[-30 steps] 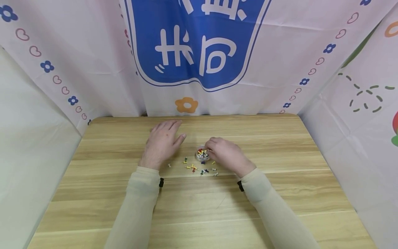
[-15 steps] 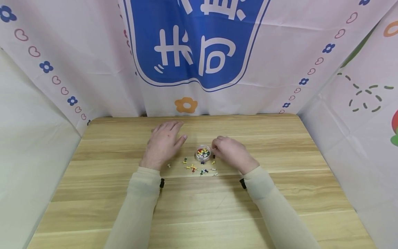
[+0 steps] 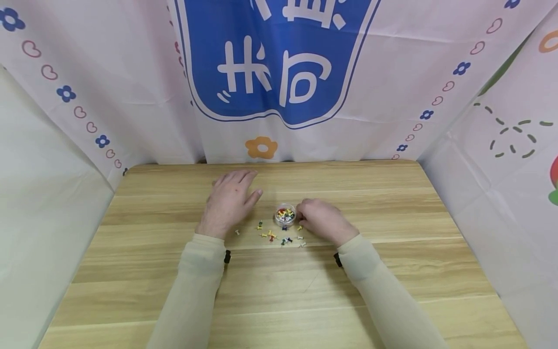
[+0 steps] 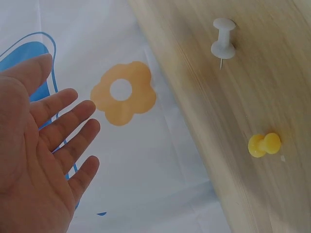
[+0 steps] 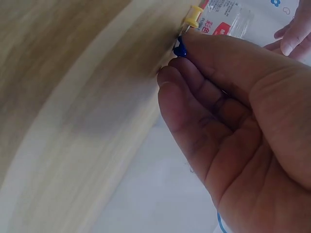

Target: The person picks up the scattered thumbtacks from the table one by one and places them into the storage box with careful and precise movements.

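Jar (image 3: pixel 277 221): mid desk (image 3: pixel 283 300), upright, holds a mixed-colour heap of pins.
Done: work looks partway; prob. more pins in than out.
Loose pins (image 3: pixel 271 238): approx. a dozen left, scattered 4 to 8 o'clk of jar.
R hand (image 3: pixel 327 222): 3 o'clk of jar, seems to pinch blue pin (image 5: pixel 180 47), outside jar.
L hand (image 3: pixel 227 202): betw. 9 & 10 o'clk, fingers extended, grasping nothing.
In way: yellow pin (image 3: pixel 300 228), 4 o'clk, near R hand, might get knocked; dark pin (image 3: pixel 285 228) right by jar, 6 o'clk.
Curtain (image 3: pixel 348 140): 12 o'clk, behind desk.

Blue pushpin (image 5: pixel 179 48), yellow pushpin (image 4: pixel 264 144), wood-grained table (image 3: pixel 279 300)
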Demonstrator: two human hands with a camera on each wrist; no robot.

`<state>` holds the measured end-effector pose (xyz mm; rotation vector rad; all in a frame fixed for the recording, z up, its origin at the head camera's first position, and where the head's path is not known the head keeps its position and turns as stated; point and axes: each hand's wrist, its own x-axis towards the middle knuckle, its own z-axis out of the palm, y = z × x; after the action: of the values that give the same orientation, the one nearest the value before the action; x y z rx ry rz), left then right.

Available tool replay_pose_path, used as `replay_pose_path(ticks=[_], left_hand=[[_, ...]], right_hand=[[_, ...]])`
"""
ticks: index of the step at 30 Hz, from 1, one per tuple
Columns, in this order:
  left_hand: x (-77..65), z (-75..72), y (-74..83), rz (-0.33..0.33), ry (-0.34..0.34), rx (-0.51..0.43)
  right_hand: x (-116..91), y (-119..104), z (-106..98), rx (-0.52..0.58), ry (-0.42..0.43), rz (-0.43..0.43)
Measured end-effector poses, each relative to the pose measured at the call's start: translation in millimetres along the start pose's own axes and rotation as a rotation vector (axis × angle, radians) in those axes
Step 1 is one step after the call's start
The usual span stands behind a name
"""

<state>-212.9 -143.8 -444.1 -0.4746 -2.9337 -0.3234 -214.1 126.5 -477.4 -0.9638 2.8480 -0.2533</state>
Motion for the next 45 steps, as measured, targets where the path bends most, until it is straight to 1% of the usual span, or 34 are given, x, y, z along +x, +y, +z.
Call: replay_pose_path(ticks=[5,10,13,18,21,25,28,31,37,41,45], left_hand=[[0.1,1.0,-0.5,-0.001,-0.002,-0.005],[-0.6,0.6,-1.1,-0.005,-0.004,-0.012],[-0.5,0.0,-1.2,-0.003,-0.005,-0.013],[-0.7,-0.7,-2.4,-0.001,-0.007,-0.016],[-0.9,-1.0,-3.8,-0.009,-0.005,-0.017],[-0.9,-1.0,-5.7,-0.020,0.001,-0.018],[-1.5,-1.1,-6.4,-0.020,-0.005,-0.028],[-3.2,-0.7,-6.8,-0.007,-0.041,-0.051],[-8.4,3.1,-4.1,-0.013,-0.164,-0.092],[-9.7,4.3,1.2,-0.012,-0.219,-0.102],[-9.7,6.2,6.5,-0.011,-0.297,-0.100]], right_hand=[[-2,1,-1,0.022,-0.001,0.016],[-4,3,-8,-0.001,0.060,0.032],[-3,2,-13,-0.020,0.115,0.009],[-2,-3,-19,0.001,0.190,-0.041],[-1,-9,-20,0.006,0.210,-0.075],[0,-14,-19,0.015,0.212,-0.119],[0,-13,-19,0.018,0.209,-0.122],[-1,-7,-21,0.001,0.230,-0.091],[-4,12,-27,-0.015,0.296,-0.028],[-6,24,-29,0.006,0.306,0.016],[-8,33,-31,0.019,0.307,0.042]])
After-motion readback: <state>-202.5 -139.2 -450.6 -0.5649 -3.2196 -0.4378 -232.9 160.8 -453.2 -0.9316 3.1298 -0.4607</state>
